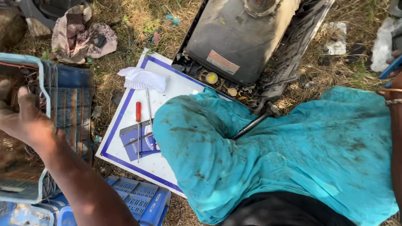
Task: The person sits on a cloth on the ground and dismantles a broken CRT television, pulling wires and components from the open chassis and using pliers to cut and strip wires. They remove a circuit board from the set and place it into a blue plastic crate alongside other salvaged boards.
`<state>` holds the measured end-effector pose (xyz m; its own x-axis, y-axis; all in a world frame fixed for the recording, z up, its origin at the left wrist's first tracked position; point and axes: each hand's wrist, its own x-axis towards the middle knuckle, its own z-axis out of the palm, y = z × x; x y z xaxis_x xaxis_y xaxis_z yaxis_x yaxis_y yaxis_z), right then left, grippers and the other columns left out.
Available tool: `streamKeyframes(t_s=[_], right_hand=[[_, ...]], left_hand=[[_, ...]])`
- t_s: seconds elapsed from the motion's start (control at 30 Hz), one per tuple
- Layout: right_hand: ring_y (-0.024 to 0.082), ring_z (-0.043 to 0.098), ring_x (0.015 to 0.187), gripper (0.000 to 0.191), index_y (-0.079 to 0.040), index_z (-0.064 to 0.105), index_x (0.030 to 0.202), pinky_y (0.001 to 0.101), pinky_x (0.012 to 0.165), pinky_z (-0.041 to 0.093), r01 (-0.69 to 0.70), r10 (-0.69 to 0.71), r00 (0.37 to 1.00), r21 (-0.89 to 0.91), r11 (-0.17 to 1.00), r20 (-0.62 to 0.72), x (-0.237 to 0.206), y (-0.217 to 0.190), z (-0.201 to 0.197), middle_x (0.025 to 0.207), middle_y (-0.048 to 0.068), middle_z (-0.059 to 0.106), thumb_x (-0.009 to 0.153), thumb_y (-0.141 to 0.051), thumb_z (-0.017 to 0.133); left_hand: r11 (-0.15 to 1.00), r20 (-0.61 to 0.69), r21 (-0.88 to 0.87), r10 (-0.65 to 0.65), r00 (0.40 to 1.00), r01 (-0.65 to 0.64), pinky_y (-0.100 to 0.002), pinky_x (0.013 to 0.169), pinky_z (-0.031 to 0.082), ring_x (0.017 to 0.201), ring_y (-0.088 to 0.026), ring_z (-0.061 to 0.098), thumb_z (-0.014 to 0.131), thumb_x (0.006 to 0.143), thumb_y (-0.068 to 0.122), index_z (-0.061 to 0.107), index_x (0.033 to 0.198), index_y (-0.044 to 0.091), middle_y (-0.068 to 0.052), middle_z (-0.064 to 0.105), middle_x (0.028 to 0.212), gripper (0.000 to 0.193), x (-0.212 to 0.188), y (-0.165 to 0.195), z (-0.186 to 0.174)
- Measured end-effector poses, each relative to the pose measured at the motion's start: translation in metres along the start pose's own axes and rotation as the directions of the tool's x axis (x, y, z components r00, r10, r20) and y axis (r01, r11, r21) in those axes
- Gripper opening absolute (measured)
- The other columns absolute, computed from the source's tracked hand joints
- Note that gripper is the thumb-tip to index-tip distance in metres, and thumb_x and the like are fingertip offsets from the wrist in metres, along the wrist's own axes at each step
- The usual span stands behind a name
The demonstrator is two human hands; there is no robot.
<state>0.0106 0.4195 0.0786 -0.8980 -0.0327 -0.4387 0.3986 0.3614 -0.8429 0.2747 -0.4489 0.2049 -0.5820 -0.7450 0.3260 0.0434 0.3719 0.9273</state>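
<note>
The left hand [19, 119] is lying at the nine o'clock edge of the view, fingers spread flat and loose against the wiring inside an opened blue appliance casing [63, 104], pressing on it rather than clutching anything. The right hand [395, 67] is showing only at three o'clock, mostly cut off by the frame, fingers closing round a blue object [389, 68] whose kind I cannot tell. A dirt-stained teal cloth [293, 155] is covering the person's knees across the centre. Toward eleven o'clock from the cloth, a white board with a blue border [125, 138] is lying on dry grass, carrying a red-handled screwdriver [138, 125] and a white brush [143, 79]. A grimy dark machine housing [238, 37] is sitting at twelve o'clock.
</note>
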Motion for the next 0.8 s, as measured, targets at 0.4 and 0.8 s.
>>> streamKeyframes(t_s=[0.4,0.8], right_hand=[[0.026,0.060,0.109,0.036,0.000,0.047,0.141,0.0404,0.086,0.048,0.128,-0.305,0.944,0.712,0.690,0.126,-0.024,0.026,-0.012,0.122,0.015,0.055,0.123,-0.030,0.039],[0.014,0.064,0.105,0.017,-0.002,0.055,0.124,0.0200,0.076,0.055,-0.090,-0.159,0.980,0.976,0.198,0.122,-0.027,0.144,-0.072,0.110,0.008,0.064,0.123,-0.016,0.046]], left_hand=[[0.763,0.936,0.334,-0.200,0.289,-0.554,-0.054,0.078,0.052,0.090,-0.040,0.070,0.073,0.096,0.037,0.069,0.109,0.009,-0.019,0.073,0.092,0.032,-0.158,0.069,0.353],[0.627,0.704,0.661,-0.709,0.050,-0.413,-0.052,0.092,0.055,0.107,-0.039,0.068,0.069,0.081,0.022,0.070,0.110,0.007,-0.020,0.070,0.114,0.033,-0.436,-0.121,0.381]])
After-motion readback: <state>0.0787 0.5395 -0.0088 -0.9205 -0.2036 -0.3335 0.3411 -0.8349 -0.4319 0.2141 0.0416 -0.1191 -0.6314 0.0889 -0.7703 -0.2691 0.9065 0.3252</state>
